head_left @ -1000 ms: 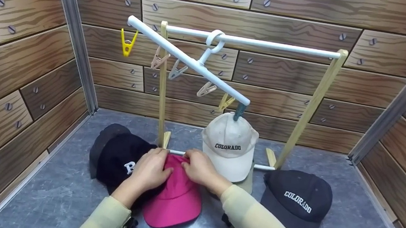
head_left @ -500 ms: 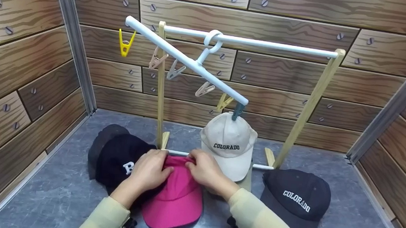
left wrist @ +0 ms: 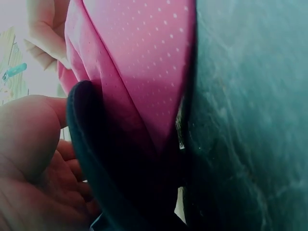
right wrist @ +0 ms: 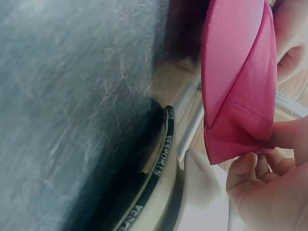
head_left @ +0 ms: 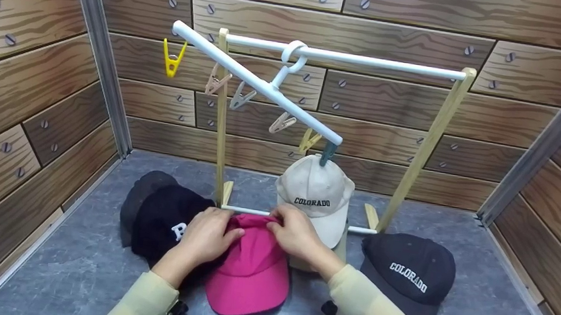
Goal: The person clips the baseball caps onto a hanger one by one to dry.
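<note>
A pink baseball cap [head_left: 249, 281] is held crown up, visor toward me, in front of the rack. My left hand [head_left: 208, 232] grips the left side of its crown, thumb on the front. With thumb and fingers, my right hand [head_left: 297, 232] pinches the crown's upper right edge; the right wrist view shows this pinch on the pink fabric [right wrist: 238, 110]. To the right, a white COLORADO cap [head_left: 314, 188] hangs from a dark teal clothespin [head_left: 328, 154]. A black cap with a white letter [head_left: 166, 218] lies beside my left hand, and its dark edge covers part of the left wrist view.
A white hanger bar [head_left: 252, 79] tilts down to the right from the rack's top rail [head_left: 370, 60], with several clothespins along it, including a yellow one [head_left: 173, 59]. A dark COLORADO cap [head_left: 410, 270] lies at right. A beige cap [head_left: 304, 264] sits under the white one.
My right hand has moved right, spreading the pink cap's top edge wider. The pink cap's visor has shifted slightly right, while my left hand has stayed nearly in place.
</note>
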`<state>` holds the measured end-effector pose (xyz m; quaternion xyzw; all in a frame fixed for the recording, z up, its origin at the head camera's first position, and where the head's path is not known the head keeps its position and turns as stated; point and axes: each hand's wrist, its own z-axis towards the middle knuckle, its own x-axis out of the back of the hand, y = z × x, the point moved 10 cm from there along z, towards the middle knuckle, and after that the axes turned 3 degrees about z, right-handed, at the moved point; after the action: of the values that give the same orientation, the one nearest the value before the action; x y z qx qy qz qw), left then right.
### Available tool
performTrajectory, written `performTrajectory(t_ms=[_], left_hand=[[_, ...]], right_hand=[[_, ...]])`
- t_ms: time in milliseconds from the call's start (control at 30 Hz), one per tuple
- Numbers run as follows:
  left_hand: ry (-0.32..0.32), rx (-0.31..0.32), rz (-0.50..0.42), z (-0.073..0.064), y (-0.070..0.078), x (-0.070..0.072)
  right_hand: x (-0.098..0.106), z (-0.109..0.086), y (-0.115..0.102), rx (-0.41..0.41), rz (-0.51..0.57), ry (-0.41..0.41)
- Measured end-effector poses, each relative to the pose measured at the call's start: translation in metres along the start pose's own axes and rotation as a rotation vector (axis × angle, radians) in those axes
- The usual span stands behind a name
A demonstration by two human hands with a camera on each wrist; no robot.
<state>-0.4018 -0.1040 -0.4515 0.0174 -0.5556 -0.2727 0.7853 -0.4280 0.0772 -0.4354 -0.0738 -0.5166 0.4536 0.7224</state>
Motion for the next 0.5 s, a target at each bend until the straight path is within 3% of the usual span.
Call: performTrajectory(t_ms=[167,367,500], left_hand=[[-0.017,-0.016,-0.014,0.0,0.002,-0.003],[-0.02,-0.038,0.007,0.0,0.005,-0.004],[-0.014,-0.044,0.019,0.0,0.006,-0.005]], right_hand=[[0.009,-0.006,0.003,0.008,0.022,0.032],[0.02,-0.014,0.0,-0.077,0.05,0.006],[0.026,-0.018,0.002,-0.078,0.07,0.024]])
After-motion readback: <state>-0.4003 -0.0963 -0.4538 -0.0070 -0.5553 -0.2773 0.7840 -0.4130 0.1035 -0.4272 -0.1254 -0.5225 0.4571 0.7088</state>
